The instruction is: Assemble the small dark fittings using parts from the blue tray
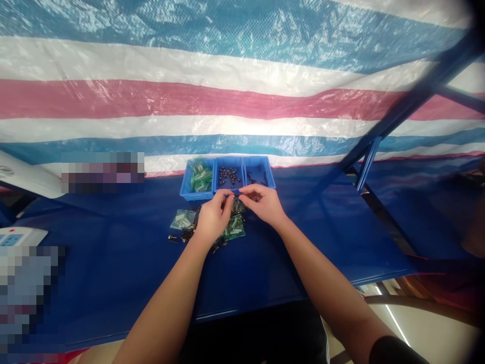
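Observation:
My left hand (215,216) and my right hand (265,203) meet fingertip to fingertip just in front of three blue bins. Both are closed in a pinch; something small and dark shows between the fingertips, too small to name. Beneath them lies a loose pile of small dark and brass-coloured screws (187,234) and clear green-tinted bags (235,227) with pale pieces inside. Another such bag (183,219) lies left of my left hand. The left bin (185,191) contains similar bags, the middle bin (229,160) several screws, and the right bin (271,177) a few thin dark pieces.
The blue tabletop (125,268) stretches to both sides. A white device with buttons (25,236) stands at the left edge. Blue metal frame bars (401,111) slant on the right, and a striped plastic sheet (227,101) hangs behind.

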A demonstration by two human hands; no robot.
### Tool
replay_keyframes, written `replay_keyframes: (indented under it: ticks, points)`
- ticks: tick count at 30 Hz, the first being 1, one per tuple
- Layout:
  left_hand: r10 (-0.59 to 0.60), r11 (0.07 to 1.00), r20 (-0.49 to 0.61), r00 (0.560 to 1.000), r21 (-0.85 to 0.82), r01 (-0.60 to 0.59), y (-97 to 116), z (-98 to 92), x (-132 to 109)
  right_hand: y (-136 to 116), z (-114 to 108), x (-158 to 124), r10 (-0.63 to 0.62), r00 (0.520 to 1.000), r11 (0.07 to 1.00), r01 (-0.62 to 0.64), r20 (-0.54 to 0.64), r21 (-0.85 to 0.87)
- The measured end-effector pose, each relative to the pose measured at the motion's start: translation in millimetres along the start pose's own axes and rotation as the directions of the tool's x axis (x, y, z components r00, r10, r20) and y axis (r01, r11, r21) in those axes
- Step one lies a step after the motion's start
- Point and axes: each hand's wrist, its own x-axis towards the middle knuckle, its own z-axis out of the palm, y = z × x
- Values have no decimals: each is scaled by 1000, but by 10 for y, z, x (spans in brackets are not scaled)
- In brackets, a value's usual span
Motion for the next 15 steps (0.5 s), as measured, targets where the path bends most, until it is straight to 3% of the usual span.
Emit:
replay_keyframes:
  ticks: [15]
  points:
    - [13,1000,-14,1000,-8,-13,25,2,-9,-25,-18,0,49,999,999,-49,-4,-6]
